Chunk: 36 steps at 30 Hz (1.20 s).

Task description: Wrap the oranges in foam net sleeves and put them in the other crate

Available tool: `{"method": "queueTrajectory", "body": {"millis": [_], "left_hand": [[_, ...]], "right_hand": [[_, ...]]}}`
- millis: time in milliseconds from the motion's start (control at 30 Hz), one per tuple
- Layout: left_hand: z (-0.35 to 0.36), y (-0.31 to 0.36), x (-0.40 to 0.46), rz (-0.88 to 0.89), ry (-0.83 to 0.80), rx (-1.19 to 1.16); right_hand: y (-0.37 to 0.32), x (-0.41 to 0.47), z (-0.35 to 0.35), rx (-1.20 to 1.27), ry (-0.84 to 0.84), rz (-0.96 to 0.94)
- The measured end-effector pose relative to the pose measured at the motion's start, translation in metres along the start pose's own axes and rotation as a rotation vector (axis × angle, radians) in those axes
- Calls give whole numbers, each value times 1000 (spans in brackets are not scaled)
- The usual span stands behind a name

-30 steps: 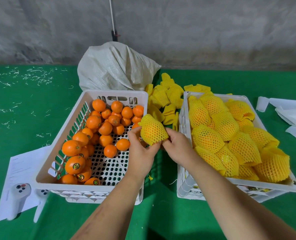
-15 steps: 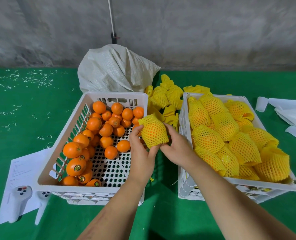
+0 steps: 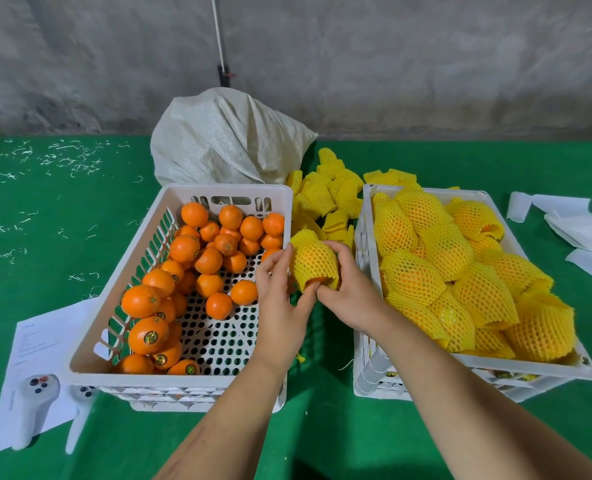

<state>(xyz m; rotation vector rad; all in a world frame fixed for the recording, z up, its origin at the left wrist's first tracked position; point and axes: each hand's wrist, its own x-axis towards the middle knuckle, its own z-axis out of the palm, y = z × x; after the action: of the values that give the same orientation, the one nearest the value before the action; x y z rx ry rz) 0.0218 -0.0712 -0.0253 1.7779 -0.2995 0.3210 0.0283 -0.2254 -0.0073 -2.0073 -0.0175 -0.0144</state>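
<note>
- A white crate [image 3: 121, 296] on the left holds bare oranges [image 3: 183, 247].
- The left hand [image 3: 280, 299] curls its fingers against the left side of a sleeved orange [image 3: 315, 263], held between both crates.
- The right hand [image 3: 350, 292] grips its right side, fingertips at the sleeve's open lower end.
- The right crate [image 3: 367, 216] is full of wrapped oranges [image 3: 447, 247].

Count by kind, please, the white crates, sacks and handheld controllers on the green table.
White crates: 2 (left crate, right crate)
White sack: 1
White controllers: 2 (left controller, right controller)
Total: 5
</note>
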Motion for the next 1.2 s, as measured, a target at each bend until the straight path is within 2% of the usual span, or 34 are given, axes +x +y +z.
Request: {"method": "queueTrajectory", "body": {"millis": [133, 367, 467, 533, 633, 733, 900, 1067, 1200], "left_hand": [[1, 0, -2, -45, 79, -81], [3, 3, -6, 173, -71, 150], [5, 3, -5, 194, -123, 199], [5, 3, -4, 132, -102, 177], [5, 1, -5, 94, -134, 130], [5, 0, -4, 108, -189, 108], [4, -8, -3, 88, -214, 28], [5, -6, 0, -122, -153, -64], [3, -4, 1, -206, -99, -118]], "right_hand": [[0, 2, -3, 76, 152, -8], [4, 4, -4, 53, 306, -24], [2, 1, -6, 47, 269, -47], [2, -2, -6, 48, 156, -44], [1, -2, -8, 180, -10, 31], [1, 0, -9, 323, -62, 73], [-5, -2, -7, 199, 125, -14], [-5, 0, -10, 192, 183, -70], [-22, 2, -38, 225, 353, -54]]}}
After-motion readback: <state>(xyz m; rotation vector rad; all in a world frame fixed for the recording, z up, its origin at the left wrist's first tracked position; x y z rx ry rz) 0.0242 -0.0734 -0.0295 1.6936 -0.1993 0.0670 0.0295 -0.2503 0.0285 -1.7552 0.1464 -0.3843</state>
